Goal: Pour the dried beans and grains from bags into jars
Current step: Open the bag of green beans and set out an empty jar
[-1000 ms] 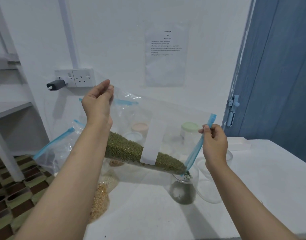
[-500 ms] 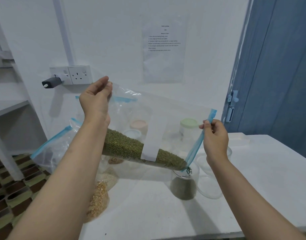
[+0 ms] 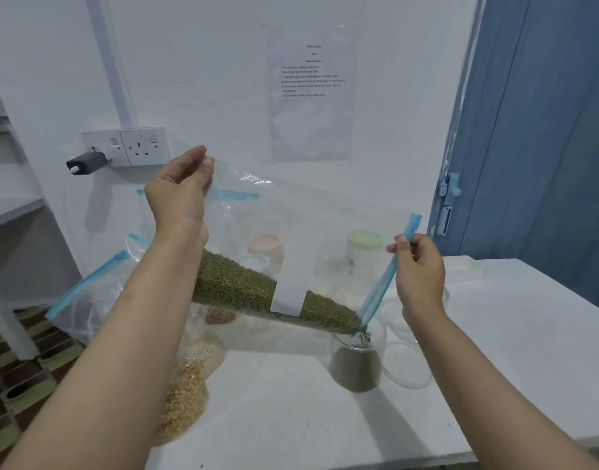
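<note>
My left hand [image 3: 177,195] and right hand [image 3: 418,266] pinch the tilted bag [image 3: 291,239]; green beans [image 3: 244,286] trickle into the jar [image 3: 355,361]. Jar roughly half full; I judge other bags [image 3: 186,401] remain.

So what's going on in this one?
A person is pouring green beans out of a clear zip bag into a glass jar on the white table. The left hand pinches the bag's raised bottom corner; the right hand pinches the blue zip strip beside the open mouth, whose low corner sits over the jar. The jar is partly filled, and most beans remain in the bag. Other bags of grain lie at left.
</note>
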Demonstrator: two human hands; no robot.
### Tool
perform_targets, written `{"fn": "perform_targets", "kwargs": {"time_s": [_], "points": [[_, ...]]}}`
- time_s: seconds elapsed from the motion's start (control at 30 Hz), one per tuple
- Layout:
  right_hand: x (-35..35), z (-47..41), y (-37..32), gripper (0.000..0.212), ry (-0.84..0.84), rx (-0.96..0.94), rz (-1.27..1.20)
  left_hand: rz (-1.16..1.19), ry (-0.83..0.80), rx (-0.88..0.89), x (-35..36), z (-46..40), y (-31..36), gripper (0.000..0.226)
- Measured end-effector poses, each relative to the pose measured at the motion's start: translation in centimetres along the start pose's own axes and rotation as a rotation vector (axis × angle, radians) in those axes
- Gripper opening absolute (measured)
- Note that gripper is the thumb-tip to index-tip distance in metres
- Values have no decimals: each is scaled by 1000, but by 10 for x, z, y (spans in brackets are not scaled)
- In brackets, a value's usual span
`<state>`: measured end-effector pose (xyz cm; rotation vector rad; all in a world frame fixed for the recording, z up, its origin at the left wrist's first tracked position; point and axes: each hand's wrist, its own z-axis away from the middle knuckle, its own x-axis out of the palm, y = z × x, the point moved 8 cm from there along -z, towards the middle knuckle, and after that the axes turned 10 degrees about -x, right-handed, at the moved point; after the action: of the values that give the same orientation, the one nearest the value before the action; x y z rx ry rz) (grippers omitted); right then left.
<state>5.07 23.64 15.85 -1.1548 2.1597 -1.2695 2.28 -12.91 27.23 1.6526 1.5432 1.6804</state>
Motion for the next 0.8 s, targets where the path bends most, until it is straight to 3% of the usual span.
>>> {"fn": "perform_targets", "kwargs": {"time_s": [0.8], "points": [[-9, 1, -4, 19, 17, 5, -1, -17, -44, 29, 10, -1, 8, 20]]}}
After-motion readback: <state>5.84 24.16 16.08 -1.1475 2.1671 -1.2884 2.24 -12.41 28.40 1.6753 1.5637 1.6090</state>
